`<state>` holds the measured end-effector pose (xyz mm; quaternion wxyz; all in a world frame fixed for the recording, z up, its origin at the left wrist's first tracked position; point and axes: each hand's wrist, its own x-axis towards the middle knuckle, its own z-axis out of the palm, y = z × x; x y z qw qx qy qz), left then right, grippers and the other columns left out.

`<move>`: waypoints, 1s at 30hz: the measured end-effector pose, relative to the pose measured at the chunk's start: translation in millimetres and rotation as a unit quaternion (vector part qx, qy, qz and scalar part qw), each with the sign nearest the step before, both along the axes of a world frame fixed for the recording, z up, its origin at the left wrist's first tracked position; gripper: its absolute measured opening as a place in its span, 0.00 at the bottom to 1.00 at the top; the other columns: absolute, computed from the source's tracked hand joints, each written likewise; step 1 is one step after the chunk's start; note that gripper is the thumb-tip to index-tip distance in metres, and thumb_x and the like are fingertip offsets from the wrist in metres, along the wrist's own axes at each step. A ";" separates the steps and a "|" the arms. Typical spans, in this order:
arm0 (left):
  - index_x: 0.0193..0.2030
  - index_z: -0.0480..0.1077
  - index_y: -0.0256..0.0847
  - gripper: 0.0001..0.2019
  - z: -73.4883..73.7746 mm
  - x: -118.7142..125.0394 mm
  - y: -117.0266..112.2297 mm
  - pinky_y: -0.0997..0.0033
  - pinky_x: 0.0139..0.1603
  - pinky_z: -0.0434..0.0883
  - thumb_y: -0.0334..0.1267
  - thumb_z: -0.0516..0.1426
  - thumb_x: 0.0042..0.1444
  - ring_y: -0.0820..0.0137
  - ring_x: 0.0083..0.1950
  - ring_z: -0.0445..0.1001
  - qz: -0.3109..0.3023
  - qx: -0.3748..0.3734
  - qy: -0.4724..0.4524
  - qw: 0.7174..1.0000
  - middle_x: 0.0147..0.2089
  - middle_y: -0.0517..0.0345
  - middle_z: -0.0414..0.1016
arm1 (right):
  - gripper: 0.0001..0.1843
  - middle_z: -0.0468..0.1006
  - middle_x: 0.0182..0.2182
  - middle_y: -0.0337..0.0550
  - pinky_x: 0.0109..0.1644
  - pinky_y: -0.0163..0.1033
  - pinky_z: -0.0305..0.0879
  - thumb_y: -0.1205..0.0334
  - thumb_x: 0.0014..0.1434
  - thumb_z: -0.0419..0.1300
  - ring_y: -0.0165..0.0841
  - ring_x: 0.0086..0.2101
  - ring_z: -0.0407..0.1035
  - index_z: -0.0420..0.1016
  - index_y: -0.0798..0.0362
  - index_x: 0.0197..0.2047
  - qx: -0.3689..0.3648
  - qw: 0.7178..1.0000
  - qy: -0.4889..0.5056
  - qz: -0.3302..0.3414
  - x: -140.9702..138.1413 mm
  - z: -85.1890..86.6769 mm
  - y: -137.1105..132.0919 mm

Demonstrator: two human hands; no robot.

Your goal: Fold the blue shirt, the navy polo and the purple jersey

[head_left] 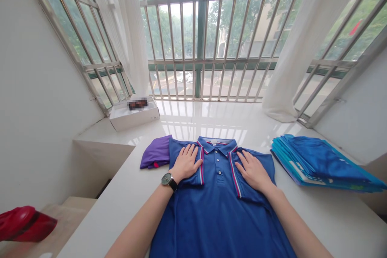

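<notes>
1. Our left hand (185, 163) and right hand (253, 171) are both open, palms down and fingers spread, gripping nothing. Pressing flat like this seems meant to hold the cloth smooth.
2. Beneath them lies a navy polo shirt (217, 209), face up at the middle of the desk's near edge, its collar toward the window. Its sleeves (193, 165) appear folded in over the chest, the striped cuffs beside the button placket, which is probably why the palms rest there.
3. A wristwatch (167, 179) sits on our left wrist, clear of the cloth.
4. A purple garment (155, 152) lies folded against the shirt's left shoulder, seemingly set aside within reach.
5. Toward the desk's right edge, a stack of folded blue garments (320, 163) sits well apart, perhaps kept separate as a group.
6. Near the far left corner, a white box (134, 115) holds something blurred. Beyond the left edge, a red object (24, 223) rests on a wooden surface (69, 213).
</notes>
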<state>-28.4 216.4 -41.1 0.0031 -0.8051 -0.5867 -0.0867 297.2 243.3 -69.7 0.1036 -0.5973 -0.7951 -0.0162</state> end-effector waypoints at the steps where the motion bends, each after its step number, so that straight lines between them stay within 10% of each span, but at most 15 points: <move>1: 0.72 0.53 0.39 0.33 0.2 -0.1 0.3 0.49 0.73 0.49 0.57 0.38 0.68 0.56 0.75 0.47 0.001 -0.001 0.002 1.000 0.75 0.47 0.50 | 0.33 0.60 0.68 0.53 0.67 0.54 0.53 0.43 0.68 0.42 0.46 0.66 0.54 0.62 0.53 0.68 0.003 1.000 0.005 -0.001 -0.2 2.1 -0.1; 30: 0.72 0.52 0.50 0.30 6.7 0.3 -3.5 0.46 0.71 0.49 0.58 0.39 0.68 0.54 0.74 0.48 -0.012 0.002 -0.018 1.000 0.74 0.52 0.52 | 0.40 0.53 0.71 0.49 0.70 0.52 0.45 0.36 0.66 0.39 0.44 0.69 0.46 0.54 0.53 0.72 -0.063 0.997 -0.020 0.032 -14.8 17.5 -9.1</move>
